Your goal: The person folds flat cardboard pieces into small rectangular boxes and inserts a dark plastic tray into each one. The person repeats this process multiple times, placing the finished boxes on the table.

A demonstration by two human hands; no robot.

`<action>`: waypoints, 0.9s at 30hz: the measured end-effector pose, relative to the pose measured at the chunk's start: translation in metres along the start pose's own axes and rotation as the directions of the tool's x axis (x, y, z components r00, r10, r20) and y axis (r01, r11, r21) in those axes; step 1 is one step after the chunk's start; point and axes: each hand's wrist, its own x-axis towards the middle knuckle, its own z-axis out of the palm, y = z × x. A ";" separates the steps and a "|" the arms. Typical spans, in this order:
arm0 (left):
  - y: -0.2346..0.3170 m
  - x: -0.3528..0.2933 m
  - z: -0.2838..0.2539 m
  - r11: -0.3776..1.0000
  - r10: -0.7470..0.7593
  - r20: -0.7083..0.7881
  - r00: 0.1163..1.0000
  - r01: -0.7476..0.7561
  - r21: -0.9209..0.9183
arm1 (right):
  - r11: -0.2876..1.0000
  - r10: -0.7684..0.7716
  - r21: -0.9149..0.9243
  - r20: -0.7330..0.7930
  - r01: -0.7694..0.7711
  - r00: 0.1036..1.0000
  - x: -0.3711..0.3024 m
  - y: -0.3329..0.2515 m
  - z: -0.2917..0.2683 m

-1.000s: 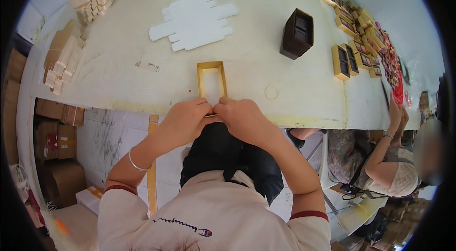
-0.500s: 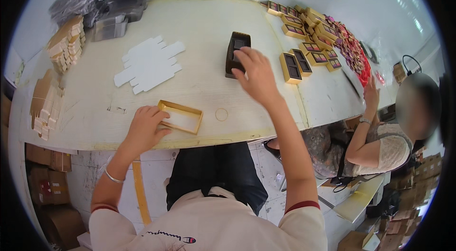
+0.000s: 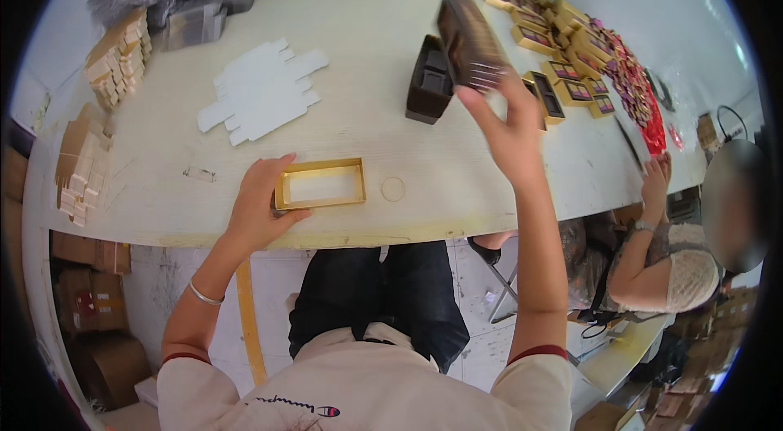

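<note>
My left hand (image 3: 259, 196) grips the left end of an open gold cardboard box (image 3: 323, 204) with a white bottom, its thumb and fingers around the end wall. To the right, my right hand (image 3: 515, 125) is closed on the lower end of a dark brown plastic tray (image 3: 471, 35), tilted above the table and blurred by motion; whether it is one tray or a nested few I cannot tell. Just beside it, another dark brown tray (image 3: 417, 97) with moulded compartments sits on the table. A thin ring-shaped band (image 3: 382, 189) lies right of the gold box.
A flat white die-cut card (image 3: 261, 92) lies left of centre. Stacked card blanks (image 3: 81, 166) stand at the left edge; clear plastic (image 3: 192, 27) is behind them. Gold boxes (image 3: 591, 48) and small purple pieces (image 3: 632, 76) cover the back right, near a seated co-worker (image 3: 652, 268).
My right hand has lifted a dark tray up and right, off the one left on the table. My left hand has turned the gold box straighter. The whole view has shifted slightly.
</note>
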 end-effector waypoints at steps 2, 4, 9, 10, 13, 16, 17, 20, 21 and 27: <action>0.000 0.004 0.003 0.998 -0.009 -0.018 1.000 0.007 -0.068 | 0.610 0.350 0.705 0.171 -0.362 0.921 -0.029 -0.029 0.005; 0.006 0.006 0.003 0.997 -0.017 -0.003 1.000 0.017 -0.073 | 0.383 0.296 0.787 0.390 -0.483 0.872 -0.065 -0.009 0.019; 0.007 0.000 -0.006 0.996 -0.036 0.051 0.998 0.032 0.085 | 0.322 0.459 0.505 0.657 -0.801 0.598 -0.074 -0.004 0.041; 0.009 0.001 -0.008 0.995 -0.033 0.072 0.997 0.026 0.098 | 0.288 0.418 0.535 0.676 -0.794 0.607 -0.073 -0.003 0.045; 0.006 -0.009 -0.006 0.997 -0.035 0.086 0.996 0.030 0.065 | 0.231 0.341 0.448 0.794 -0.863 0.503 -0.064 -0.003 0.047; 0.003 -0.004 -0.008 0.999 -0.024 0.118 0.993 0.020 0.037 | 0.331 0.449 0.314 0.777 -0.890 0.441 -0.049 -0.014 0.050; 0.004 -0.004 -0.010 0.999 -0.026 0.116 0.993 0.022 0.034 | 0.334 0.462 0.313 0.768 -0.889 0.444 -0.047 -0.014 0.048; 0.007 0.000 -0.011 0.998 -0.025 0.130 0.991 0.017 0.064 | 0.396 0.515 0.272 0.725 -0.877 0.458 -0.059 -0.014 0.050; 0.008 0.001 -0.011 0.998 -0.016 0.126 0.992 0.009 0.054 | 0.465 0.523 0.237 0.704 -0.853 0.480 -0.062 -0.015 0.054; 0.012 0.004 -0.005 1.000 0.026 0.080 0.996 -0.024 -0.019 | 0.639 0.436 0.343 0.576 -0.688 0.692 -0.085 0.000 0.087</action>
